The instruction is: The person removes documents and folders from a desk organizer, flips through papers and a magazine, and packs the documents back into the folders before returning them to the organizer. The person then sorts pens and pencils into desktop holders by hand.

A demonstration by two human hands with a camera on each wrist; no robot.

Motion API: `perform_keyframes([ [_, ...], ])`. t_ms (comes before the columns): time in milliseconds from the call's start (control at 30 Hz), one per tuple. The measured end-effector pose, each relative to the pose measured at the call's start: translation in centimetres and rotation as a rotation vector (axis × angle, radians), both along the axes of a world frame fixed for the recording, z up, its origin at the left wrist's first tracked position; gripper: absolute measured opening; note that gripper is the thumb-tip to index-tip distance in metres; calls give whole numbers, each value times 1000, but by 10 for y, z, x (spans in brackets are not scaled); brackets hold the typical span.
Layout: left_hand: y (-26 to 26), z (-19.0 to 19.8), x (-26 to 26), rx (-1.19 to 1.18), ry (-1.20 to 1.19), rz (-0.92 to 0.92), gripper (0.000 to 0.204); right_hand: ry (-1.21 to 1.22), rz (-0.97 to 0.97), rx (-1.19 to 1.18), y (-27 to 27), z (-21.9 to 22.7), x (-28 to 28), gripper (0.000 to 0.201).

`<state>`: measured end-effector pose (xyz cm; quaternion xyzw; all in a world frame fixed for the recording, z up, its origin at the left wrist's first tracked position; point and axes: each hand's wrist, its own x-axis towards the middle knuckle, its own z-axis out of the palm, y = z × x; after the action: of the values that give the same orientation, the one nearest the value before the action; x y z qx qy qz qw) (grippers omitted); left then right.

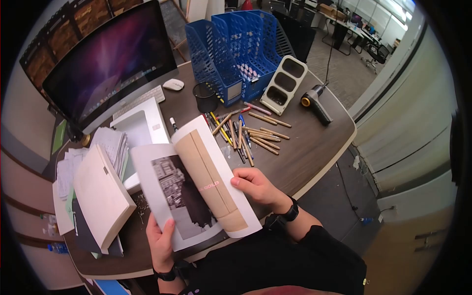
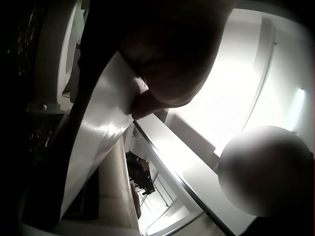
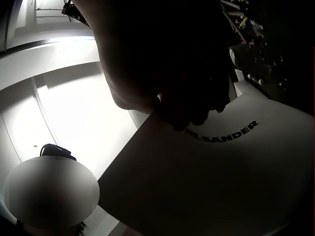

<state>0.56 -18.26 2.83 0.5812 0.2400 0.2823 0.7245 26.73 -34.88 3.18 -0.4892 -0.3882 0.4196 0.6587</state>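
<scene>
Two hands grip one open magazine (image 1: 204, 182) above the near side of a dark surface (image 1: 309, 147): the left hand (image 1: 162, 243) its lower left edge, the right hand (image 1: 258, 187) its right edge. Beyond lie one mouse (image 1: 173, 84), one mesh cup (image 1: 205, 98), one three-compartment holder (image 1: 285, 82) and overlapping pens (image 1: 265, 144), too tangled to count.

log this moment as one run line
left hand: grips open magazine, left edge | right hand: grips its right edge, thumb on page | pens: loose on desk | mouse: beside keyboard
</scene>
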Motion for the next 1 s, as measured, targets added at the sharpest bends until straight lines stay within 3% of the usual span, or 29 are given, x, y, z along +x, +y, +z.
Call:
perform_keyframes([
  [100,-1,11,-5,103,-29,99,38,-74,8,24,4,9,-2,24],
  [267,-3,15,-3,217,-11,113,32,-306,28,33,12,12,-15,31],
  [433,-8,16,-4,268,45,90,28,-248,160,-64,13,22,-28,49],
  [533,-8,18,-7,340,145,-6,37,-198,209,-77,17,21,-40,60],
  [600,-10,29,1,473,148,-299,60,-232,249,-73,15,38,-43,71],
  [667,-19,29,17,548,54,-399,80,-264,290,-70,13,41,-47,83],
  [700,-20,39,27,752,71,-494,89,-395,202,7,13,36,-51,92],
  [733,-25,43,31,796,163,-560,90,-520,112,84,12,32,-55,102],
  [767,-29,38,35,868,169,-545,92,-492,109,24,12,37,-55,110],
  [800,-31,32,38,937,172,-531,93,-451,79,-1,11,38,-55,95],
  [900,-26,30,42,818,228,-477,98,-127,39,-67,8,25,-45,57],
  [1000,-20,10,46,728,203,16,102,-21,28,31,-8,24,-32,42],
])
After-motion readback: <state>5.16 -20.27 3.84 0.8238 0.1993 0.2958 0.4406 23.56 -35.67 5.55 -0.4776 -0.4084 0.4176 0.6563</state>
